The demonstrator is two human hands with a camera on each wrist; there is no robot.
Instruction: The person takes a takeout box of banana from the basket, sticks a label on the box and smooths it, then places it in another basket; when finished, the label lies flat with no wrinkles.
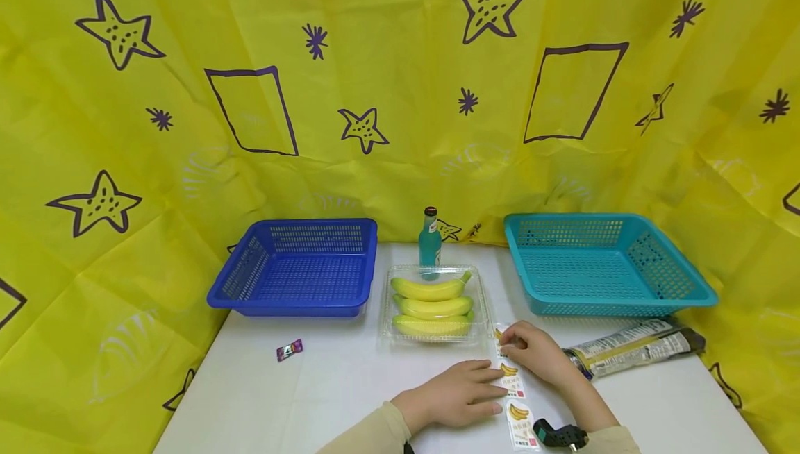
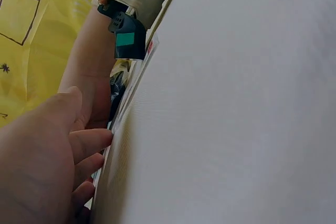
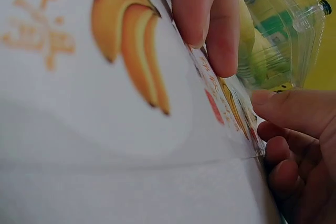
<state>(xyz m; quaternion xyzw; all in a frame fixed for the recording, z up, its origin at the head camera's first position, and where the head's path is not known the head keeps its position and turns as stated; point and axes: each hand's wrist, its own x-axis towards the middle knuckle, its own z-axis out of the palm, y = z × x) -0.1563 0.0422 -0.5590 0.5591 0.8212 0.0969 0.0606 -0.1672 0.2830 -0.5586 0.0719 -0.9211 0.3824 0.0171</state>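
A strip of banana stickers lies on the white table, each printed with bananas and orange characters. My left hand lies flat beside the strip, its straight fingertips resting on the middle sticker. At the strip's far end my right hand pinches the top sticker between thumb and curled fingers. In the right wrist view, the right thumb and fingers meet at the strip's edge, and a printed sticker fills the near left. Just beyond the hands is a clear plastic box holding three bananas.
A blue basket stands at back left, a teal basket at back right. Behind the plastic box stands a bottle of teal liquid. A purple wrapped candy lies at left; a shiny printed packet lies right of my right hand.
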